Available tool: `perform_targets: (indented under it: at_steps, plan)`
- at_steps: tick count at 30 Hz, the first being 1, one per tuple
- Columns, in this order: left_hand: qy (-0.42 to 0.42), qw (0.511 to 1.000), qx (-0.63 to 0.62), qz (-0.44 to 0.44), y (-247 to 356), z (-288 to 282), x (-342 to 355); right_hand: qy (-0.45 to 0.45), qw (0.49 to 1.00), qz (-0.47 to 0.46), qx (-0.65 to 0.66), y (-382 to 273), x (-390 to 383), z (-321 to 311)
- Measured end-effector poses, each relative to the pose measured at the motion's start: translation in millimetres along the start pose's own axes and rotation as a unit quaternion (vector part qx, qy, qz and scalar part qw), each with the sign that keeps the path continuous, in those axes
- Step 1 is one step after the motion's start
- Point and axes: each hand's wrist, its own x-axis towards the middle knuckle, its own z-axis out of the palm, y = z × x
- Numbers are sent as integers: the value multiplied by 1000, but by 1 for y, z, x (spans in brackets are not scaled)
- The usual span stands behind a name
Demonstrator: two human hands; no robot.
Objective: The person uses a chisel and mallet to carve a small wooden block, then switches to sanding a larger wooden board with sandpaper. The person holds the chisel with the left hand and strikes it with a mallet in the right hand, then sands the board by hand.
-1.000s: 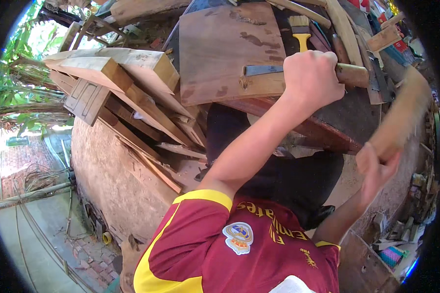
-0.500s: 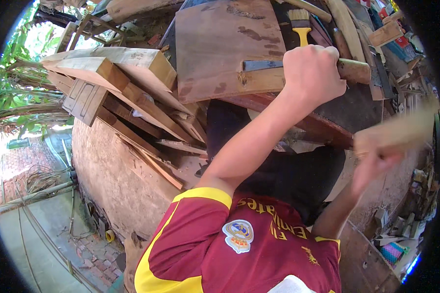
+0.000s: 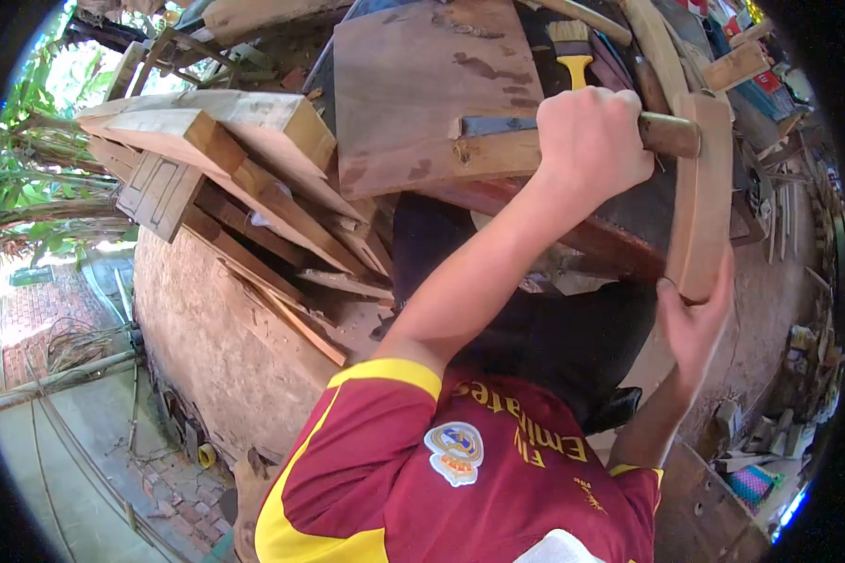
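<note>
My left hand [image 3: 591, 150] is closed on a chisel, whose flat blade [image 3: 498, 126] points left along a strip of wood [image 3: 498, 158] at the near edge of a brown board [image 3: 422, 66]; the wooden handle [image 3: 671, 133] sticks out right of my fist. Gripped upright in my right hand [image 3: 695, 319] is a long wooden block [image 3: 699, 197], its top part meeting or very close to the handle's butt end. A yellow-handled paintbrush [image 3: 574, 58] lies just beyond my left hand.
Stacked thick planks and offcuts [image 3: 253, 131] are at the left. A dark bench edge [image 3: 610, 244] runs under the board. More sticks and scraps [image 3: 734, 68] lie at the back right. A pale wall-like surface [image 3: 197, 328] and outdoor plants are further left.
My right hand has swung the wooden block leftward, from far right to against or beside the chisel handle's end. My left hand stays on the chisel, with only slight movement.
</note>
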Motion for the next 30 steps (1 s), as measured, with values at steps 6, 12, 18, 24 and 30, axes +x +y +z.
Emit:
perform_targets:
  at_steps: [6, 12, 18, 24, 30]
  plan:
    - [-23, 998, 46, 39, 3, -6, -1, 282, 877, 234, 309, 4, 17, -7]
    - [-38, 992, 47, 110, 0, -9, 6, 309, 870, 217, 316, 11, 20, -14]
    - [-130, 986, 32, 97, -1, 6, 8, 289, 929, 157, 172, 9, 20, 8]
    - [-121, 986, 55, 98, -4, 7, 4, 114, 966, 177, 153, -6, 3, 1]
    - [-119, 987, 46, 99, -3, 9, 7, 121, 987, -34, -98, 11, -11, 31]
